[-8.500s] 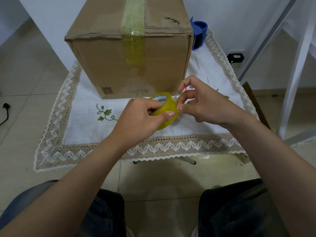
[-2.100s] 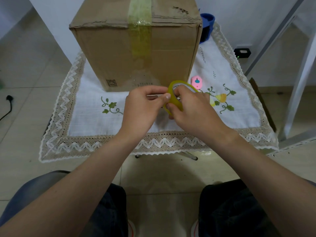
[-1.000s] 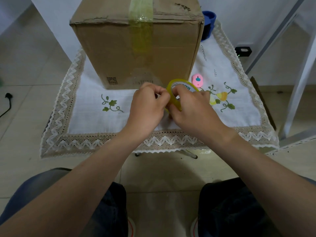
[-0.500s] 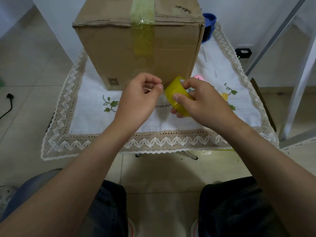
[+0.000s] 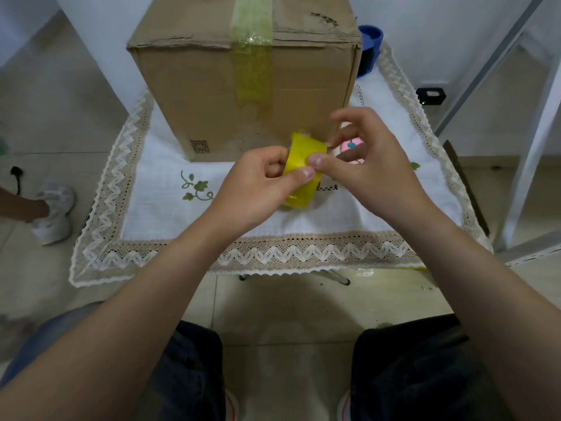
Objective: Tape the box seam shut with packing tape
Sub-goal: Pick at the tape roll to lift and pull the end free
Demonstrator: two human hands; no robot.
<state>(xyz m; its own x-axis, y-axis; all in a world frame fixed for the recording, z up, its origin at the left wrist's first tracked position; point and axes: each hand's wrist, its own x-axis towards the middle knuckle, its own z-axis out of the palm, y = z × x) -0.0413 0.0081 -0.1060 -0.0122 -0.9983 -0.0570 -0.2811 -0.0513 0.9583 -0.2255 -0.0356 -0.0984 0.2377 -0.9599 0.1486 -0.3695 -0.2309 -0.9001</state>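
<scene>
Since half a second ago the tape roll (image 5: pixel 302 173) has passed from the right hand to the left. The left hand (image 5: pixel 258 186) grips it above the middle of the table (image 5: pixel 145 226), just before the box (image 5: pixel 206 95) at the back edge. The right hand (image 5: pixel 370 174), just right of the roll, holds nothing, its fingers loose and its thumb tip touching the band. The roll's axis runs roughly left-right. The free end probably lies under that thumb, but none shows.
</scene>
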